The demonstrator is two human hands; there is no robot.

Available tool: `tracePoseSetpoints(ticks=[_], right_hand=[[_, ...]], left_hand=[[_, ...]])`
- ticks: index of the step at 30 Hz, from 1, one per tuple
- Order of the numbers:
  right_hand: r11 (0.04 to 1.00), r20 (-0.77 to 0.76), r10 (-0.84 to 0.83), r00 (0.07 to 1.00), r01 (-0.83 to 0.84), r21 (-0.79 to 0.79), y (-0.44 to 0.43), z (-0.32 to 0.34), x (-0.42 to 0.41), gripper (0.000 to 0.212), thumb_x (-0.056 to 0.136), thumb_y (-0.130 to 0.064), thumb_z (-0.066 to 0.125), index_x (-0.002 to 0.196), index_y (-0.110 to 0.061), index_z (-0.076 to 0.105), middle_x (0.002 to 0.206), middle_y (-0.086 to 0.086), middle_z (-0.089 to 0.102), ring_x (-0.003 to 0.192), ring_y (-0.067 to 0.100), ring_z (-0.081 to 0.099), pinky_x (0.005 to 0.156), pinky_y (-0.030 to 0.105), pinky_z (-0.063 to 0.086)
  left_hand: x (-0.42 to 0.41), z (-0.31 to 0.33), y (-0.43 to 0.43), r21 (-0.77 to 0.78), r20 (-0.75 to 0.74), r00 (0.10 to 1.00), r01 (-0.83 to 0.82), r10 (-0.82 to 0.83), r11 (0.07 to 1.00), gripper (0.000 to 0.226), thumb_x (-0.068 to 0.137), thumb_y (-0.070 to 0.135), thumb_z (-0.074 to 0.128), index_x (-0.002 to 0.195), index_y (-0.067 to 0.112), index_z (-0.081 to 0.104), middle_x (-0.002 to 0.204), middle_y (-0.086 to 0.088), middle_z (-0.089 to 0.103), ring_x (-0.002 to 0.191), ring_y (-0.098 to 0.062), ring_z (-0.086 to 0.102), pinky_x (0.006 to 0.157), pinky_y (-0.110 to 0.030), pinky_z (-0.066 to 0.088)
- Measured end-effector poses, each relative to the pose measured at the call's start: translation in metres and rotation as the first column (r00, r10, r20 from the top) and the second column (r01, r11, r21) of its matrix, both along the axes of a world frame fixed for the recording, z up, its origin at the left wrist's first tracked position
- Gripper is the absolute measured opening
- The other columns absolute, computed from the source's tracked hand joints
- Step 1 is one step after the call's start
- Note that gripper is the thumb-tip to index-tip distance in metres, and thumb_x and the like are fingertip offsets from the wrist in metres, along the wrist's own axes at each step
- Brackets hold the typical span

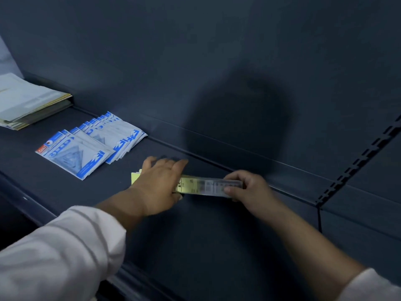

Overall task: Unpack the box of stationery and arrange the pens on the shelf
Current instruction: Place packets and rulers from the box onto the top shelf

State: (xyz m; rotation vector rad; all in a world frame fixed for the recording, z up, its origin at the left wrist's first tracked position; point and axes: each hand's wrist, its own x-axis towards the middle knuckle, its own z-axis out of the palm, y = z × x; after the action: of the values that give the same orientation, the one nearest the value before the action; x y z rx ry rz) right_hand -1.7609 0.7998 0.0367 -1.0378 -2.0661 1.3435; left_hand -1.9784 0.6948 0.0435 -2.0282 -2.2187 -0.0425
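Pins long yellow-and-clear plastic pack point(201, 185) under flat, straight-fingered left hand point(159, 181), pinches its end in right hand point(249, 189) fingers point(236, 176), likely squaring it on dark metal shelf point(217, 235).

We cannot read the blurred print on the long packet point(208, 186); our left hand point(160, 181) covers part of it. At upper left, the paper stack point(28, 101) runs off the frame's edge.

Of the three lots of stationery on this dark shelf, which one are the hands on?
The long yellow-and-clear packs: left hand lies flat on them, right hand pinches their end. The fanned blue-and-white packets and pale paper stack lie untouched.
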Motion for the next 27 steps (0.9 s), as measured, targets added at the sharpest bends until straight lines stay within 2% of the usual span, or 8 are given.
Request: tracePoseSetpoints(ticks=[2,4,8,13,17,22,25,27], right_hand=[[0.99,-0.034,-0.006,0.999,0.011,0.143,-0.002,-0.006,0.0,0.032,0.079,0.0,0.07,0.082,-0.031,0.062,0.078,-0.012,0.064,0.07,-0.006,0.057,0.069,0.011,0.045],[0.981,-0.016,-0.014,1.0,0.017,0.192,-0.003,-0.015,0.001,0.037,0.077,0.0,0.072,0.083,-0.034,0.059,0.08,-0.014,0.064,0.074,-0.008,0.057,0.072,0.008,0.043],[0.972,0.106,-0.075,0.992,0.049,0.231,-0.002,-0.029,0.002,0.041,0.075,-0.003,0.07,0.09,-0.036,0.05,0.098,-0.006,0.057,0.089,0.003,0.055,0.081,0.013,0.041],[0.949,0.173,-0.095,0.98,0.037,0.312,-0.013,-0.031,-0.014,0.04,0.072,-0.003,0.06,0.103,-0.025,0.046,0.108,-0.007,0.044,0.098,0.007,0.045,0.081,0.004,0.032],[0.91,0.255,-0.072,0.964,-0.041,0.412,-0.014,-0.033,-0.019,0.037,0.078,-0.007,0.056,0.112,-0.02,0.051,0.11,-0.008,0.045,0.105,0.011,0.044,0.093,0.02,0.036],[0.921,0.306,-0.042,0.951,-0.082,0.381,0.004,-0.027,-0.015,0.032,0.087,-0.013,0.06,0.115,-0.025,0.052,0.112,-0.009,0.054,0.105,0.009,0.05,0.094,0.023,0.041],[0.939,0.265,-0.091,0.96,-0.006,0.345,0.016,-0.023,-0.013,0.032,0.088,-0.011,0.06,0.116,-0.025,0.052,0.113,-0.008,0.054,0.103,0.01,0.052,0.092,0.025,0.043],[0.943,0.259,-0.111,0.959,0.019,0.331,0.024,-0.022,-0.012,0.033,0.088,-0.011,0.06,0.118,-0.022,0.052,0.116,-0.006,0.055,0.106,0.012,0.053,0.095,0.028,0.043]], left_hand=[[-0.002,0.004,0.009,-0.047,0.036,0.999,-0.022,0.023,0.999,0.058,0.086,0.042,0.055,0.138,0.026,0.035,0.131,0.004,0.049,0.126,-0.019,0.041,0.107,-0.038,0.016],[-0.003,0.005,0.013,-0.086,0.039,0.999,-0.003,0.007,0.996,0.041,0.089,0.04,0.051,0.128,0.028,0.045,0.121,0.004,0.051,0.119,-0.019,0.044,0.101,-0.036,0.023],[0.002,-0.008,0.016,-0.182,0.037,0.999,-0.002,0.009,0.983,0.033,0.091,0.035,0.045,0.121,0.023,0.044,0.123,-0.002,0.047,0.118,-0.023,0.043,0.1,-0.037,0.028],[0.008,-0.013,0.019,-0.148,0.041,0.999,0.033,-0.028,0.988,0.031,0.09,0.029,0.039,0.119,0.02,0.041,0.121,-0.003,0.045,0.116,-0.023,0.043,0.098,-0.037,0.028],[0.008,-0.016,0.02,-0.132,0.03,0.998,0.058,-0.054,0.99,0.029,0.089,0.022,0.039,0.119,0.022,0.04,0.122,-0.002,0.044,0.116,-0.023,0.042,0.095,-0.036,0.029],[0.0,-0.008,0.038,-0.053,0.033,0.995,0.093,-0.091,0.994,0.031,0.09,0.022,0.043,0.12,0.022,0.044,0.121,0.0,0.049,0.115,-0.023,0.045,0.089,-0.033,0.027],[0.002,-0.005,0.059,-0.016,0.002,0.997,0.078,-0.078,0.997,0.042,0.088,0.022,0.045,0.13,0.025,0.04,0.127,0.001,0.047,0.12,-0.023,0.042,0.097,-0.034,0.026],[0.005,-0.005,0.071,-0.056,-0.013,0.999,0.052,-0.053,0.997,0.05,0.092,0.026,0.042,0.14,0.025,0.029,0.141,0.0,0.037,0.134,-0.023,0.031,0.107,-0.036,0.019]])
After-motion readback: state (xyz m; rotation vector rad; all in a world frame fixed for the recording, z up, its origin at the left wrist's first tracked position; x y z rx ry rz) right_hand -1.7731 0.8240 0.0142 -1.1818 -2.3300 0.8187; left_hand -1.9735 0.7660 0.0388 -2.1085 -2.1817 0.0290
